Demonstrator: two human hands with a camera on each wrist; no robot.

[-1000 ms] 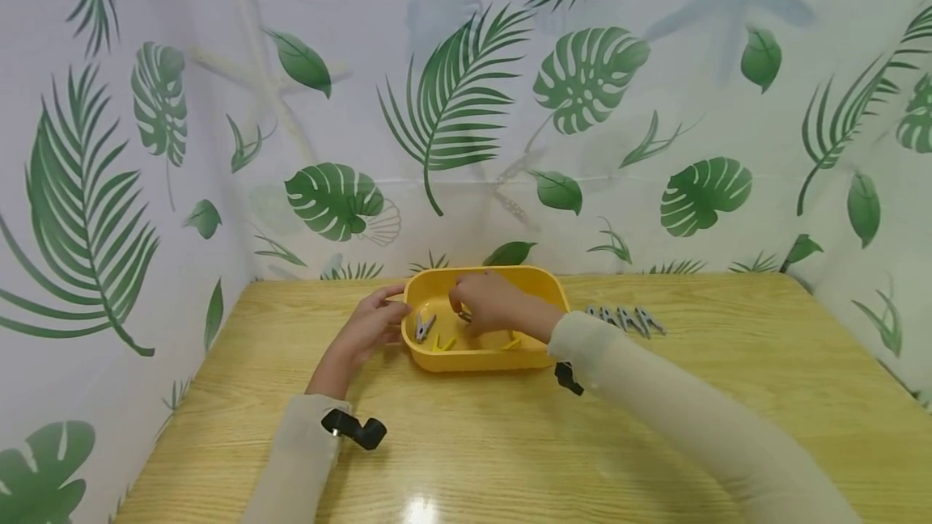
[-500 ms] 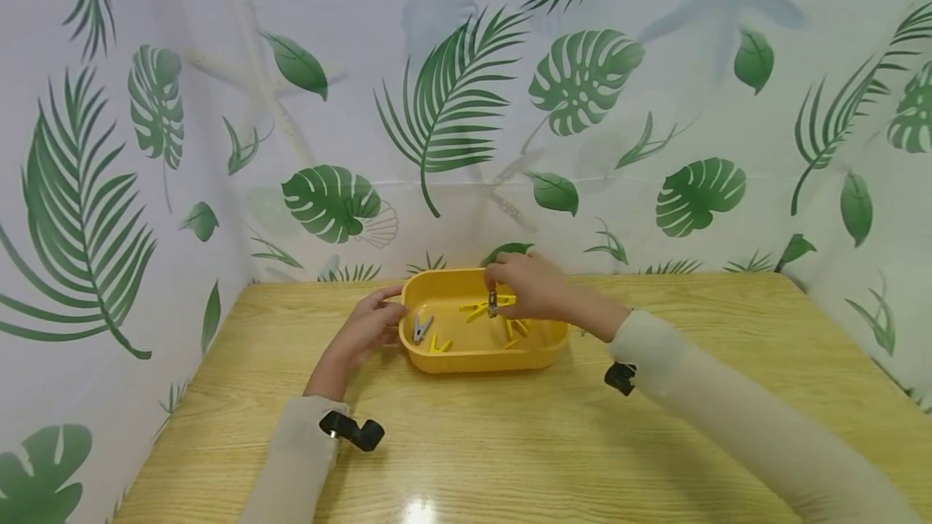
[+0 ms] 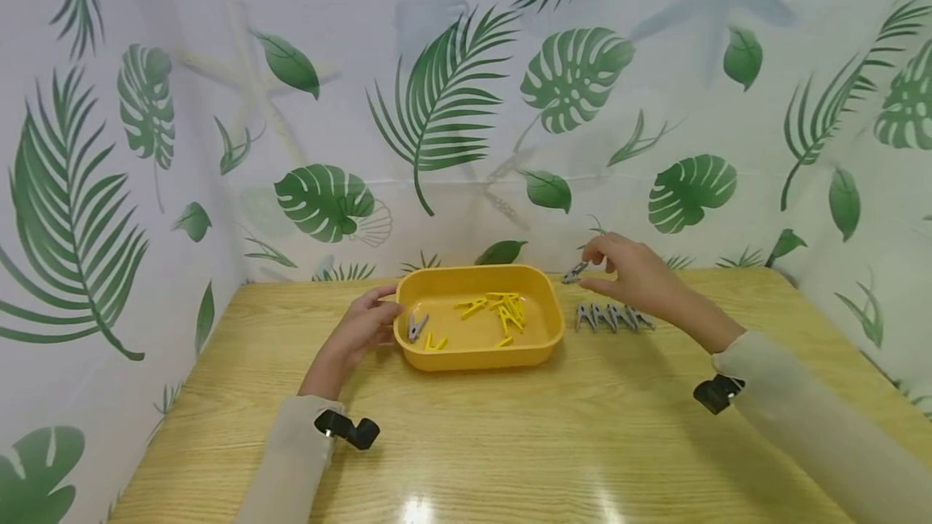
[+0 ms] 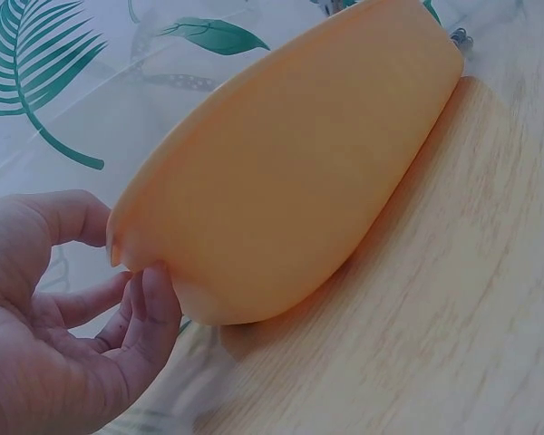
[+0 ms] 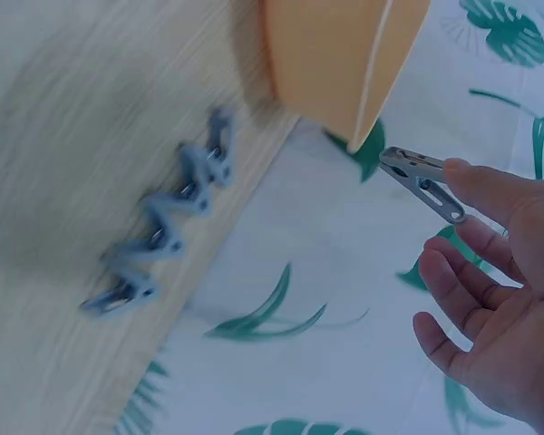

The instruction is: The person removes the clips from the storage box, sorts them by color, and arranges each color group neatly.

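Observation:
My right hand (image 3: 633,272) pinches a grey clothespin (image 3: 574,272) between thumb and forefinger, raised off the table to the right of the yellow tub (image 3: 476,359). In the right wrist view that clothespin (image 5: 424,183) shows side-on, and the other fingers are loosely bent. At the tub's left end, my left hand (image 3: 364,322) grips the rim; in the left wrist view its fingers (image 4: 154,317) curl against the edge. Inside the tub lie several yellow clothespins (image 3: 508,315) and one grey clothespin (image 3: 417,327). Several grey clothespins (image 3: 614,317) stand in a row right of the tub.
The wooden table (image 3: 495,443) runs up to a white, leaf-printed cloth (image 3: 466,217) close behind the tub. More of this cloth hangs at the left and right sides.
My right hand has lifted a grey clothespin out of the tub and carried it right, above the row. The left hand stays at the tub's rim.

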